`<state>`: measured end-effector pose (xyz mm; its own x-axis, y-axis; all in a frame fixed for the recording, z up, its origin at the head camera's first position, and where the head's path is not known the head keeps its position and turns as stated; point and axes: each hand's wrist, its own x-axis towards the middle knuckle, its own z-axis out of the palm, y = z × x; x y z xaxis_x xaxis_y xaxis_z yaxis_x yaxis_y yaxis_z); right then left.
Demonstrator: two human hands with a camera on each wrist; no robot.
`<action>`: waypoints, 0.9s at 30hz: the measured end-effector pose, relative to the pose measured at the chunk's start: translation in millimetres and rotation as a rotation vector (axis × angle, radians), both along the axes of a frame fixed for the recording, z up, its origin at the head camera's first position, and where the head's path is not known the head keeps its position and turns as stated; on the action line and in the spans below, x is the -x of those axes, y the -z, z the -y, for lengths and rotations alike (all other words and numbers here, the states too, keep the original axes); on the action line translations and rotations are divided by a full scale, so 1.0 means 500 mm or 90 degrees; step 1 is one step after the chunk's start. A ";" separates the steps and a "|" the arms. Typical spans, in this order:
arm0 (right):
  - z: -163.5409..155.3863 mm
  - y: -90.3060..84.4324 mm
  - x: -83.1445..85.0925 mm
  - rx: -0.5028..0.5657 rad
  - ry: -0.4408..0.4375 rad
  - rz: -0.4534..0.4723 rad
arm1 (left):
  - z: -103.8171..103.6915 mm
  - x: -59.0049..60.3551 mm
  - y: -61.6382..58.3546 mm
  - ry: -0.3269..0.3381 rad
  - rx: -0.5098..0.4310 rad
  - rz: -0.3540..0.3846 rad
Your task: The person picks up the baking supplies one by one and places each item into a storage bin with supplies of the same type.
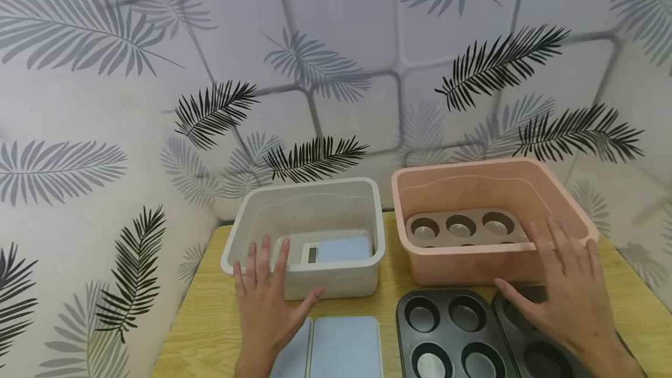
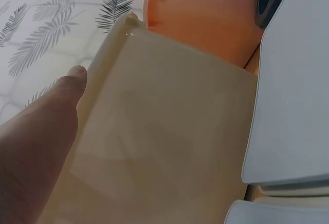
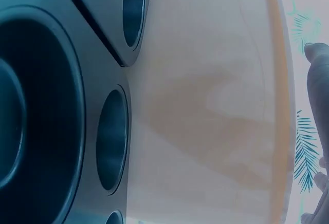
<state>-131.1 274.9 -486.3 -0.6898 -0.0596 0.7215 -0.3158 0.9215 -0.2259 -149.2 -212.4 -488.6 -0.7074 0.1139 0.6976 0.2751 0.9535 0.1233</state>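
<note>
My left hand [image 1: 269, 307], fingers spread, reaches over the front of a white plastic bin [image 1: 341, 282]; its fingertips overlap the rim in the head view. Inside that bin lies a kitchen scale [image 1: 343, 249] with a pale blue top and a small display. My right hand [image 1: 569, 296] is likewise spread at the front right of a pink bin [image 1: 472, 267]. A brownish muffin pan [image 1: 434, 228] sits in the pink bin. The left wrist view catches my left thumb [image 2: 61, 98] beside the white bin's rim; the right wrist view shows part of my right hand [image 3: 320, 90] at its edge.
Two dark muffin pans [image 1: 443, 340] lie side by side before the pink bin, partly under my right hand. Pale blue flat-topped slabs [image 1: 346, 346] lie in front of the white bin. The wooden table [image 1: 199, 314] ends at a leaf-patterned wall [image 1: 367, 115].
</note>
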 end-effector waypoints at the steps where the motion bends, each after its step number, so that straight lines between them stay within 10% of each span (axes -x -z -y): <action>1: 0.000 0.001 -0.001 0.000 0.001 0.005 | 0.003 -0.001 0.002 -0.005 0.001 0.003; 27: 0.079 0.061 -0.017 -0.003 -0.082 -0.009 | 0.099 -0.008 0.022 -0.090 -0.063 0.029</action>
